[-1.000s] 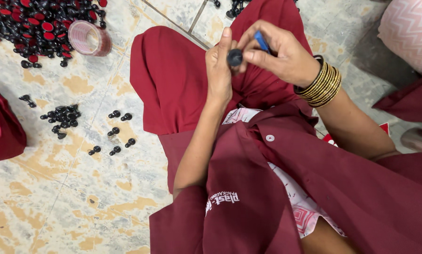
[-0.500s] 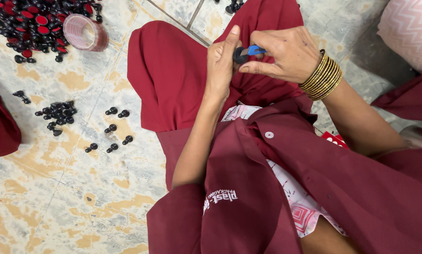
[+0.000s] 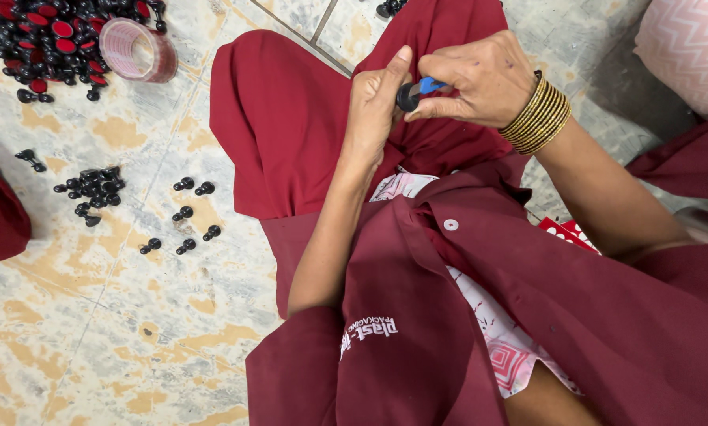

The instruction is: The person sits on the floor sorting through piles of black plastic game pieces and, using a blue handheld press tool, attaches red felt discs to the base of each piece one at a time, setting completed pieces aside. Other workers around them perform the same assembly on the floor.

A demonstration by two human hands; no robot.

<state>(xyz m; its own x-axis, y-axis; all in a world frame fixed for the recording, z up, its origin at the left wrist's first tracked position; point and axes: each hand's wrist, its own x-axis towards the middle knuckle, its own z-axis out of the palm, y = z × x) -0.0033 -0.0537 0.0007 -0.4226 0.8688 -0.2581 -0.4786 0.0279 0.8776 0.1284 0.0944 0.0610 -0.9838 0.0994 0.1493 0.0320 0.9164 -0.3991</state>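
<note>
- On the floor (image 3: 93, 331), tiled and mottled, a person sits cross-legged in a maroon coat (image 3: 464, 331); work is done above the lap.
- Far left, top corner: big heap (image 3: 46, 39) of black and red-topped parts, a tape roll (image 3: 137, 49) just beside it.
- Nearer, a small pile (image 3: 93, 191) of black pieces, with loose ones scattered to its right, well apart from the hands.
- Right hand (image 3: 480, 79), bangles at the wrist, fingers pressed together around a blue piece (image 3: 433, 84), pinching it.
- Left hand (image 3: 373, 106) upright, thumb raised, fingers curled against a black cap (image 3: 407, 96); cap and blue piece touch, held between both hands over the lap.
- Judgement: blue piece looks to be going into the cap. Done well, it wants both parts kept in line, the cap braced firmly by the left hand, and a straight, steady push; a tilt would likely jam or slip.
- How far the piece is seated: cannot tell, fingers hide the joint.
</note>
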